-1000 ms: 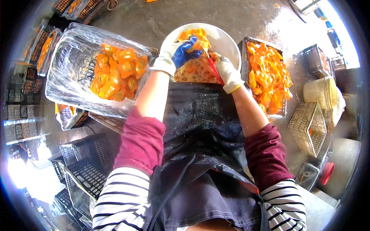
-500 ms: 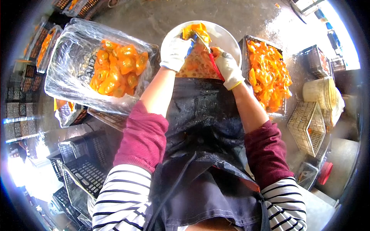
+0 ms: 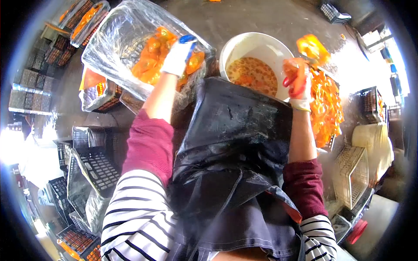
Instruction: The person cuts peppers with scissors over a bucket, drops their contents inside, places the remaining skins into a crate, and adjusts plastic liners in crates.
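My left hand (image 3: 177, 56), in a white glove with blue on the fingers, is over the plastic-lined crate (image 3: 104, 39) at the upper left, among glossy orange pieces (image 3: 150, 61). How its fingers are set is unclear. My right hand (image 3: 298, 82), also gloved, is closed round a red-handled tool (image 3: 288, 81) whose tip I cannot make out. A bright orange-yellow piece (image 3: 312, 48) shows just above that hand; blur hides whether the two touch. The white bucket (image 3: 233, 45) between my hands contains liquid with orange bits (image 3: 252, 74).
Beyond my right hand stands a crate heaped with orange strips (image 3: 326, 108). Farther right are a pale crate (image 3: 350, 174) and a large pale container (image 3: 370, 139). Black crates (image 3: 98, 169) are stacked at lower left. A dark apron (image 3: 235, 117) covers my lap.
My hands have parted from over the bucket: the left moved to the lined crate, the right moved rightward with the red-handled tool. The orange-yellow piece is now at the right. The view has shifted.
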Demonstrator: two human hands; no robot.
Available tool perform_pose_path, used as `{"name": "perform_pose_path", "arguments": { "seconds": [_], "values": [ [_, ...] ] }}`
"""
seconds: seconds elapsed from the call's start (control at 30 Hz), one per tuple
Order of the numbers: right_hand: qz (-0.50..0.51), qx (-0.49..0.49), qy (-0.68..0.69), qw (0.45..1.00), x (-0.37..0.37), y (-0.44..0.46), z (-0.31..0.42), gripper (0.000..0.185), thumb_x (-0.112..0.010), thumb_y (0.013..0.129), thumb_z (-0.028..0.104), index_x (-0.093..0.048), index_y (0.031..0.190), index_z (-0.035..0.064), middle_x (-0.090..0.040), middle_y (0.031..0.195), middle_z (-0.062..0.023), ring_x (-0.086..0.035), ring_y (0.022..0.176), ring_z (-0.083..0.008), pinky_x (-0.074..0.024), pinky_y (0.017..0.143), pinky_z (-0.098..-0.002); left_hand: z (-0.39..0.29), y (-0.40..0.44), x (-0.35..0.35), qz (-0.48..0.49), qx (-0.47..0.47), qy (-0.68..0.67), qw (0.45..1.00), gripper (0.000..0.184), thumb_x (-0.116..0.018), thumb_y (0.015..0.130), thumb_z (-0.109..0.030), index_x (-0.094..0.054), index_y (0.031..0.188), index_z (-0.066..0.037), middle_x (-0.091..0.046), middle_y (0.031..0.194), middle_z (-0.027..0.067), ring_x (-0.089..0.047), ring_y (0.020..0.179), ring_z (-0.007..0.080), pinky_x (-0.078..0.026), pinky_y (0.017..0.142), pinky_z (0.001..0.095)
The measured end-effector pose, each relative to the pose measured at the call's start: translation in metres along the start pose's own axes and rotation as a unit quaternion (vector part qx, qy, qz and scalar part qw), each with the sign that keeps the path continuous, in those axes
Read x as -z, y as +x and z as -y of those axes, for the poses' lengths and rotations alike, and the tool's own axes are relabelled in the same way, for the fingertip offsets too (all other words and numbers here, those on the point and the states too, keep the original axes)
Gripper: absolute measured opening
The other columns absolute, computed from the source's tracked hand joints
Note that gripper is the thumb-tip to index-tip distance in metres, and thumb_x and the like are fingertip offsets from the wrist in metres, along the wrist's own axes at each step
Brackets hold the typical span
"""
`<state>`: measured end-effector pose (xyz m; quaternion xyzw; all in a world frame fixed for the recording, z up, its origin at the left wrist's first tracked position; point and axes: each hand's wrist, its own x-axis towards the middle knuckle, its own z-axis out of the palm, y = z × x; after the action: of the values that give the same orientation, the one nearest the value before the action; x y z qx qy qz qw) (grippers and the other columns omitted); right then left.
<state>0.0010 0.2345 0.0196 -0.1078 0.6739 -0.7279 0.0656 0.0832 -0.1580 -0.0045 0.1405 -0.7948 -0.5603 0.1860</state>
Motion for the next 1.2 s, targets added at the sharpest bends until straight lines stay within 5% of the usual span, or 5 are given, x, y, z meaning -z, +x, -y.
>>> {"name": "perform_pose_path", "arguments": {
  "seconds": [0.23,0.47,0.67,0.8,1.2],
  "values": [
    [-0.256,-0.062,0.451,0.853,0.012,0.000,0.004,0.042,-0.045,0.092,0.044,-0.053,0.105,0.0059,-0.058,0.107,-0.0114,-0.053,0.102,-0.0271,-0.0436,0.083,-0.0417,0.033,-0.013,0.042,0.049,0.093,0.556,0.824,0.072,-0.064,0.081,-0.039,-0.032,0.141,-0.014,-0.044,0.137,0.0150,-0.045,0.124,0.0310,-0.038,0.098,0.0469],
    [0.113,-0.080,0.434,0.890,0.012,0.018,-0.008,0.047,-0.046,0.092,0.043,-0.054,0.104,-0.0018,-0.055,0.103,-0.0099,-0.049,0.093,-0.0245,-0.0395,0.087,-0.0353,0.115,0.016,-0.001,0.124,-0.009,0.685,0.718,0.040,-0.054,0.086,-0.024,-0.052,0.125,-0.015,-0.047,0.134,0.0163,-0.051,0.117,0.0343,-0.041,0.093,0.0524],
    [-0.038,-0.141,0.370,0.918,-0.005,0.015,0.002,0.056,-0.046,0.094,0.041,-0.048,0.121,-0.0081,-0.057,0.112,-0.0139,-0.052,0.099,-0.0243,-0.0391,0.094,-0.0355,0.101,0.017,0.017,-0.001,0.066,0.391,0.918,0.020,-0.055,0.084,-0.023,-0.067,0.097,-0.013,-0.066,0.088,0.0156,-0.065,0.081,0.0268,-0.050,0.070,0.0368],
    [-0.084,-0.183,0.318,0.926,-0.034,-0.005,0.038,0.046,-0.048,0.094,0.036,-0.052,0.115,-0.0051,-0.057,0.113,-0.0147,-0.055,0.104,-0.0257,-0.0432,0.093,-0.0365,0.100,-0.007,0.042,-0.042,0.230,-0.435,0.869,0.040,-0.056,0.089,-0.038,-0.065,0.101,-0.001,-0.067,0.095,0.0057,-0.062,0.080,0.0192,-0.047,0.068,0.0304],
    [0.134,-0.220,0.199,0.946,-0.019,-0.009,-0.027,0.047,-0.045,0.096,0.035,-0.043,0.129,0.0022,-0.058,0.115,-0.0168,-0.064,0.087,-0.0302,-0.0542,0.063,-0.0310,-0.071,0.006,-0.059,-0.003,0.180,-0.222,0.958,0.042,-0.052,0.092,-0.041,-0.059,0.110,-0.004,-0.065,0.105,0.0096,-0.063,0.092,0.0206,-0.051,0.078,0.0340]
  ]
}}
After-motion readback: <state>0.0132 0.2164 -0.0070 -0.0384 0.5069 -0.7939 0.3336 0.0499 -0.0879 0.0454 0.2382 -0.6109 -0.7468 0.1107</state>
